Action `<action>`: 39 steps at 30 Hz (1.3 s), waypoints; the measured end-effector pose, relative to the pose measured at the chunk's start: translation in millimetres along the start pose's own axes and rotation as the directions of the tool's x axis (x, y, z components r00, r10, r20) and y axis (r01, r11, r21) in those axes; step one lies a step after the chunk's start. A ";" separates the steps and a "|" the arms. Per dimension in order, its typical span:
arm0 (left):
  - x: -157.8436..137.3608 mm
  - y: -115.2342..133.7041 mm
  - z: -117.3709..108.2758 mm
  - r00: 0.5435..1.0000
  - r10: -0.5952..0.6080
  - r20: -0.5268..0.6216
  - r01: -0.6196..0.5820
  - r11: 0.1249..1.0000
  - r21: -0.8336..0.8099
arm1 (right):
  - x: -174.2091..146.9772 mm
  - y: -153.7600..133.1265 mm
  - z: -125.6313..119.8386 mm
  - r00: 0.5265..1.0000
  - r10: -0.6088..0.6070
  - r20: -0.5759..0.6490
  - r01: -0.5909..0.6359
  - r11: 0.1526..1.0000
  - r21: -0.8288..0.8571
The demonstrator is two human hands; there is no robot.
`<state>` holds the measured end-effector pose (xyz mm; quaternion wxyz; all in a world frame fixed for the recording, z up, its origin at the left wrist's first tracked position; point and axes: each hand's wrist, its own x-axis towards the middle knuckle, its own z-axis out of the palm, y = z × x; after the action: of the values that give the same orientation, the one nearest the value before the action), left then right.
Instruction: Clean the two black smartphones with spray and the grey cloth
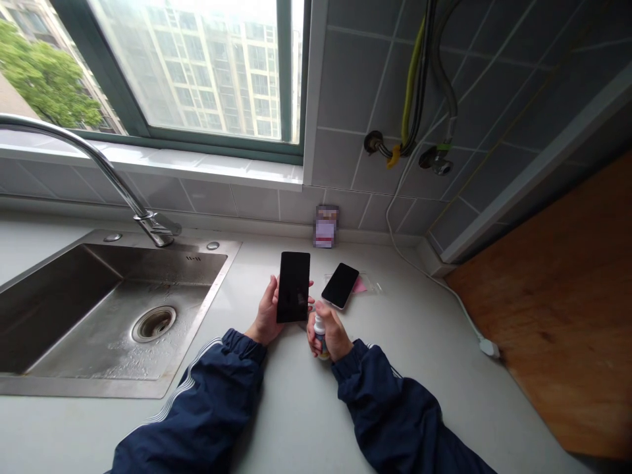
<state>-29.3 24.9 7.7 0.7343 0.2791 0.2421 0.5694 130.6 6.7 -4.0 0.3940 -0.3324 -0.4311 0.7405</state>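
Note:
My left hand (267, 313) grips a black smartphone (294, 287) from behind, its dark screen turned up towards me and its long side upright. Fingertips show along the phone's right edge. Just to the right, my right hand (334, 331) is wrapped round a small spray bottle (320, 336) with a white nozzle, the thumb up by its top. The nozzle is close to the phone's lower right corner. Behind the bottle a second smartphone (340, 285) lies on the counter, dark screen up, partly over a clear plastic piece and something pink (360, 285).
A steel sink (224, 276) with a curved tap (116, 178) is on the left, wet inside. A small box or card (326, 227), blurred, leans on the back wall. A white cable (434, 280) runs down to a plug (488, 347) beside a wooden panel (553, 296).

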 end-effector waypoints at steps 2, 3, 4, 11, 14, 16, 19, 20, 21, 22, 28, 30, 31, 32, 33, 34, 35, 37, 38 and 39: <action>-0.4 -2.7 1.1 1.000 -0.006 0.024 0.006 1.000 -0.014 | -0.2 -0.5 1.1 1.000 0.002 -0.013 -0.002 1.000 -0.026; -0.6 -3.9 1.6 0.999 -0.013 0.034 0.013 1.000 -0.024 | 0.0 -1.2 1.4 1.000 0.002 -0.018 -0.002 0.999 -0.034; -0.8 -4.9 2.1 0.999 -0.020 0.042 0.021 0.999 -0.033 | 0.1 -2.0 1.6 1.000 0.001 -0.022 -0.002 0.999 -0.039; -1.2 -5.3 3.2 0.999 -0.033 0.042 0.036 0.997 -0.063 | -1.7 -6.5 4.5 1.000 0.009 0.000 -0.009 0.999 -0.039; -1.1 -5.1 3.9 0.998 -0.036 0.048 0.039 0.997 -0.064 | -2.4 -6.6 5.3 1.000 0.002 0.005 -0.002 0.999 -0.035; -1.1 -5.2 4.2 0.998 -0.037 0.055 0.040 0.998 -0.056 | -2.8 -6.8 5.6 1.000 -0.002 0.009 0.003 0.999 -0.033; -1.2 -5.5 4.2 0.998 -0.038 0.059 0.040 0.998 -0.048 | -3.6 -7.2 6.5 1.000 -0.001 0.018 0.002 0.999 -0.032; -1.2 -5.6 4.1 0.998 -0.038 0.058 0.041 0.998 -0.052 | -3.8 -7.2 6.8 1.000 0.001 0.023 0.000 1.000 -0.031; -1.2 -5.7 4.1 0.998 -0.039 0.056 0.042 0.997 -0.058 | -3.9 -7.1 7.1 1.000 0.002 0.028 -0.001 1.000 -0.031; -1.2 -5.7 4.0 0.998 -0.039 0.054 0.043 0.997 -0.066 | -4.1 -6.8 7.3 1.000 0.003 0.031 -0.002 1.000 -0.031; -0.5 -5.2 2.8 0.999 -0.036 0.039 0.039 0.996 -0.074 | -3.7 -2.2 4.4 1.000 -0.006 0.021 0.007 0.999 -0.039; -0.3 -5.2 1.8 0.999 -0.024 0.039 0.027 0.998 -0.060 | -3.0 -0.4 2.4 1.000 -0.014 0.008 0.014 0.999 -0.038; -0.2 -5.3 1.5 0.999 -0.023 0.042 0.025 0.998 -0.054 | -2.6 0.3 1.4 1.000 -0.022 -0.003 0.022 0.999 -0.035; -0.3 -5.4 1.2 0.999 -0.026 0.048 0.028 0.998 -0.049 | -2.1 0.7 0.6 0.999 -0.034 -0.020 0.034 0.999 -0.033; -0.4 -5.8 1.2 0.998 -0.031 0.055 0.034 0.998 -0.045 | -1.6 1.0 -0.1 0.998 -0.050 -0.037 0.049 0.998 -0.031; -0.5 -6.2 1.2 0.997 -0.038 0.063 0.041 0.998 -0.043 | -1.1 1.1 -0.6 0.996 -0.067 -0.055 0.066 0.997 -0.031; -0.6 -6.7 1.4 0.996 -0.046 0.071 0.049 0.998 -0.040 | -0.7 0.9 -0.8 0.994 -0.084 -0.071 0.082 0.996 -0.031; -1.0 -7.8 1.9 0.995 -0.058 0.083 0.061 0.998 -0.032 | -0.5 0.1 -0.7 0.990 -0.105 -0.094 0.102 0.994 -0.033; -1.2 -8.2 2.2 0.994 -0.062 0.086 0.064 0.998 -0.028 | -0.6 -0.5 -0.5 0.989 -0.110 -0.098 0.107 0.994 -0.033; -1.3 -8.6 2.5 0.994 -0.065 0.088 0.068 0.997 -0.025 | -0.9 -1.2 0.0 0.988 -0.115 -0.100 0.112 0.993 -0.032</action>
<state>-21.9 21.6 3.6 0.7665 0.2855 0.2110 0.5353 131.4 6.3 -2.8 0.4525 -0.3496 -0.4385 0.6934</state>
